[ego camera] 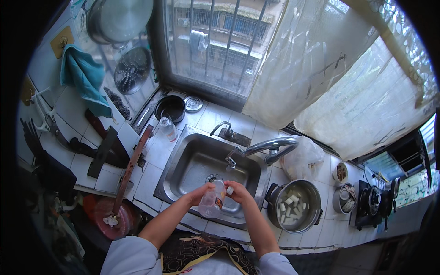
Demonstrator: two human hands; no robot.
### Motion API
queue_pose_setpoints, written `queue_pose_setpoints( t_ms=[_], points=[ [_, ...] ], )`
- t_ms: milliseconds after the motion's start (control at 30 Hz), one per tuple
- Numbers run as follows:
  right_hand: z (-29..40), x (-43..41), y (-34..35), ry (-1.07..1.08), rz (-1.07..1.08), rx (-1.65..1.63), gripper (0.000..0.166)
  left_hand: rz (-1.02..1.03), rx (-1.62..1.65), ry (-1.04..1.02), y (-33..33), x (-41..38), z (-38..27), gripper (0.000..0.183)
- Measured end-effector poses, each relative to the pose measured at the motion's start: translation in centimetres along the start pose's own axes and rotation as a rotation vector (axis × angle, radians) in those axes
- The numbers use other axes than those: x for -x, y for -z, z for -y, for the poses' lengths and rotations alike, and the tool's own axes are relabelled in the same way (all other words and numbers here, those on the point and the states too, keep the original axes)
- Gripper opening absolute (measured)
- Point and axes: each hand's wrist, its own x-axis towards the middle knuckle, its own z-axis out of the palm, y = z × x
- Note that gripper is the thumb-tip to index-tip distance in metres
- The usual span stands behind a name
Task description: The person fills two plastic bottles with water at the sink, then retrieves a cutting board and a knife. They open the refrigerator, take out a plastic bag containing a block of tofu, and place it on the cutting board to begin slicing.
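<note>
Over the near side of a stainless-steel sink (pixel 192 151), my left hand (pixel 201 193) grips a clear plastic bottle (pixel 210 205) that carries a printed label. Its mouth end points away from me, and its base is toward my body. My right hand (pixel 239 193) is beside the bottle's upper part and holds a small white cap (pixel 229 190); a bit of red shows at its fingertips. Whether the cap touches the bottle I cannot tell. Beyond my hands, the chrome faucet (pixel 271 146) arches over the sink, and the drain strainer (pixel 212 177) is partly hidden behind the bottle.
A pot (pixel 294 206) with white chunks in liquid stands right of the sink, below a plastic bag (pixel 304 158). Another clear bottle (pixel 168 129) and a dark pot (pixel 171 109) are at the back left. Knives (pixel 113 147) hang in a rack on the left wall.
</note>
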Motion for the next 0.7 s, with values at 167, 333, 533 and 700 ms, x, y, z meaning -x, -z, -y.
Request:
queue_pose_setpoints(
  t_ms=[167, 333, 533, 700],
  points=[
    [-2.9, -0.3, 0.7, 0.055, 0.006, -0.175, 0.015, 0.034, 0.366, -0.09, -0.7, 0.1, 0.3, 0.051],
    [-2.7, 2.7, -0.4, 0.127, -0.123, -0.054, 0.015, 0.409, 0.775, -0.047, -1.9, 1.2, 0.3, 0.067],
    [-2.2, 5.1, -1.1, 0.191, -0.141, 0.066, 0.014, 0.268, 0.893, 0.076, -5.2, 2.2, -0.8, 0.068],
    [-1.6, 6.5, -2.4, 0.237, -0.146, 0.039, 0.015, 0.253, 0.898, 0.04, -6.2, 2.5, -1.1, 0.073]
  ],
)
